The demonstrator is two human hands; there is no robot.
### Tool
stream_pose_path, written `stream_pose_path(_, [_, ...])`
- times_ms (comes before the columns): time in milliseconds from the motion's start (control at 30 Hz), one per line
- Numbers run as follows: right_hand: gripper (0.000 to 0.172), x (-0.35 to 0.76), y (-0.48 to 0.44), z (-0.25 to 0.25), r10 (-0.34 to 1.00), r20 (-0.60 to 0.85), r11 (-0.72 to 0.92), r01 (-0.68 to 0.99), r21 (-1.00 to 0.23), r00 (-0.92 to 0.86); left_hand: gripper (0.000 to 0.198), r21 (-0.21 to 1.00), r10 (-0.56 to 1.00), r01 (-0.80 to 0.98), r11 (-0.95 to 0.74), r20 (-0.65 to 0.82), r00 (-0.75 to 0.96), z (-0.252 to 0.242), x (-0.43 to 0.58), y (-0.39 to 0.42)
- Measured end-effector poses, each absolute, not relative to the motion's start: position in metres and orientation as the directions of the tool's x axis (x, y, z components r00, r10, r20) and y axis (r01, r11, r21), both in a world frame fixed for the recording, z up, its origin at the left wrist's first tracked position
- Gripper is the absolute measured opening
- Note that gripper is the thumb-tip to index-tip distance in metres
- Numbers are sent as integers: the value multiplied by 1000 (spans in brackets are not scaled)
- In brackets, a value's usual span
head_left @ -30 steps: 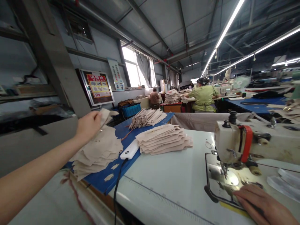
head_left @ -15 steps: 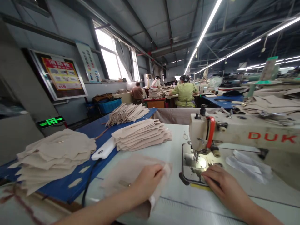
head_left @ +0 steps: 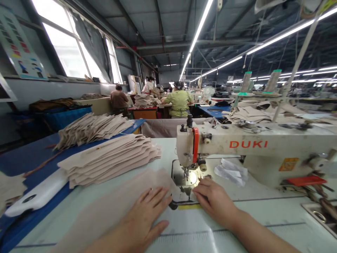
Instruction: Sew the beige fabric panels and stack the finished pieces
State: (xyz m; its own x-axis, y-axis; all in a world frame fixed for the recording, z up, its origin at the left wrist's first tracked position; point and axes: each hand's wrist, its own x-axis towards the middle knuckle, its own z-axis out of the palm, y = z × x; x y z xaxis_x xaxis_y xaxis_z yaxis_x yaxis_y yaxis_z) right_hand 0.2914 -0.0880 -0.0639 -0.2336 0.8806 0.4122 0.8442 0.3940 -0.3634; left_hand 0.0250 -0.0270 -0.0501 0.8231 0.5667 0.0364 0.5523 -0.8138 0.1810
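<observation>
My left hand (head_left: 146, 214) lies flat with fingers spread on a beige fabric piece (head_left: 113, 207) spread over the pale table (head_left: 263, 218), left of the needle. My right hand (head_left: 214, 200) rests on the table beside the lit needle plate (head_left: 188, 179) of a white sewing machine (head_left: 237, 147) marked DUKI, fingers stretched toward the needle. Whether it touches any cloth I cannot tell. A stack of beige cut pieces (head_left: 110, 158) sits just beyond the left hand.
A second beige pile (head_left: 89, 128) lies on a blue board (head_left: 28, 154) at the left, with a white device (head_left: 37, 193) at its edge. White scraps (head_left: 231, 170) sit under the machine arm. Other people (head_left: 180, 102) work at tables farther back.
My left hand left the pile at the far left, carried a beige piece to the table and now lies flat on it. My view swung right toward the machine.
</observation>
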Motion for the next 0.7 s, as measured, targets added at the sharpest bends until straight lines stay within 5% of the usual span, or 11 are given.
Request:
stream_pose_path(233, [23, 305, -113, -58, 901, 372, 347, 886, -307, -223, 58, 231, 388, 355, -906, 118, 914, -60, 9, -26])
stream_pose_path(400, [26, 350, -124, -59, 900, 433, 191, 940, -283, -52, 38, 246, 465, 404, -881, 297, 834, -83, 10, -5])
stream_pose_path(533, [23, 385, -121, -54, 905, 387, -78, 964, -253, 175, 36, 177, 487, 456, -872, 396, 779, -83, 27, 10])
stream_pose_path(700, [15, 392, -116, -47, 933, 270, -180, 958, -224, 239, 45, 73, 451, 455, -888, 333, 828, -87, 34, 17])
